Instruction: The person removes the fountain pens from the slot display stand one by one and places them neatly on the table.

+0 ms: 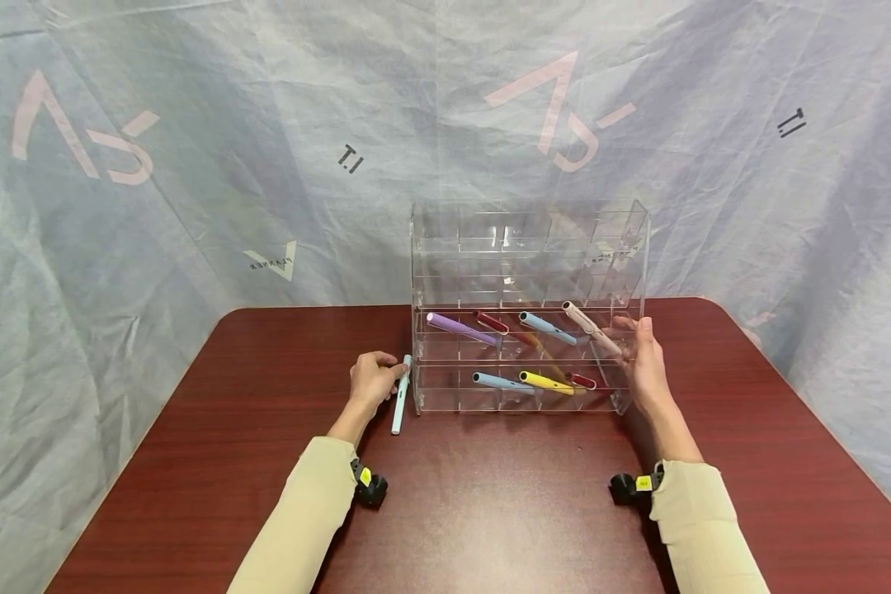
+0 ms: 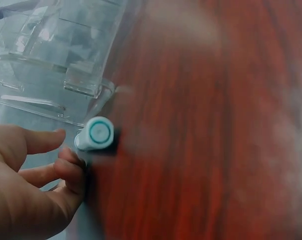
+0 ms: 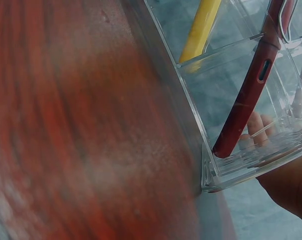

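A pale blue-white pen (image 1: pixel 400 404) slants beside the left side of a clear acrylic pen rack (image 1: pixel 419 388). My left hand (image 1: pixel 374 381) pinches it near its far end with thumb and fingers. In the left wrist view the pen's round end (image 2: pixel 100 131) faces the camera, close over the table. At the rack's other side, my right hand (image 1: pixel 648 363) grips the side wall, thumb up. Its fingertips (image 3: pixel 258 131) show through the clear plastic in the right wrist view, near a dark red pen (image 3: pixel 245 102) lying in the lowest tier.
Purple (image 1: pixel 460 328), dark red, light blue and pale pink (image 1: pixel 590 326) pens lie in the rack's middle tier. Below them are another light blue pen (image 1: pixel 501 382) and a yellow pen (image 1: pixel 545 382). The brown table (image 1: pixel 505 495) ends at a hanging grey sheet (image 1: pixel 327 206).
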Tool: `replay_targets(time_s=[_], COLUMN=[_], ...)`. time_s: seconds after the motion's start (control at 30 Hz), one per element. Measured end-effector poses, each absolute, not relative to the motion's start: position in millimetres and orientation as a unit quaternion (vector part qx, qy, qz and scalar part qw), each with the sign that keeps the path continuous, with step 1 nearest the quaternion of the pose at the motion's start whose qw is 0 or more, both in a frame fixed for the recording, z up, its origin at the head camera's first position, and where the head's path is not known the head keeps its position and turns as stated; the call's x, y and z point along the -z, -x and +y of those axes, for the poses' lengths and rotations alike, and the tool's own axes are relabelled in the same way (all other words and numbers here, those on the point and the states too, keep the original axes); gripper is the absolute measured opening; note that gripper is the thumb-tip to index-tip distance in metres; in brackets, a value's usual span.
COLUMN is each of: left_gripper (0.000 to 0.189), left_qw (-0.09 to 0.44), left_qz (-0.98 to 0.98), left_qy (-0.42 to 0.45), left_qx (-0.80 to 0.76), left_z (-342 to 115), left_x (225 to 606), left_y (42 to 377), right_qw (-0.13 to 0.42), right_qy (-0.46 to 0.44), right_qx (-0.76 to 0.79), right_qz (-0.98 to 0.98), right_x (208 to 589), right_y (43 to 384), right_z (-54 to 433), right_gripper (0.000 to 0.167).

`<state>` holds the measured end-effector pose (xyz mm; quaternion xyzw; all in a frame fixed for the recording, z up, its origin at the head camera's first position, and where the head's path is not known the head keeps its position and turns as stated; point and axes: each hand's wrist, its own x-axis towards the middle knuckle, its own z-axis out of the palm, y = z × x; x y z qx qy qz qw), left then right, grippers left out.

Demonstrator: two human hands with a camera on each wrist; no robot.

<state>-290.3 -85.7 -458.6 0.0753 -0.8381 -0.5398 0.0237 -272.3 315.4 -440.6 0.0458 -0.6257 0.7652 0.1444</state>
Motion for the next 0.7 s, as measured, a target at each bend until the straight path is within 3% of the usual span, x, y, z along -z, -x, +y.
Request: replay_targets(time_s=[0.13,0.3,0.47,0.7], left_gripper=[0.037,0.052,0.045,0.044], left_qw=[0.038,0.010,-0.013,0.000], left_qz=[-0.885,-0.922,-0.928,-0.936], left_qy=[-0.042,-0.002,0.005,0.012], left_qx=[0.462,0.387,0.372,0.352], left_z=[-85.0,-82.7,-82.8,-84.8], left_x=[455.6,450.6,448.4,447.6], left_y=[290.5,293.4,289.0,269.1], right_qw=[0.143,0.139,0.139,0.137], right_qy=[-0.052,-0.062,-0.059,-0.057], right_qx=[-0.765,-0.768,-0.767,-0.761], right_qz=[-0.626,-0.623,-0.623,-0.632], right_x=[439.1,438.7,439.2,439.3], right_y=[270.6,268.7,269.8,271.4], right_z=[315.5,315.6,315.9,316.1], right_gripper=[0.047,0.045,0.047,0.049])
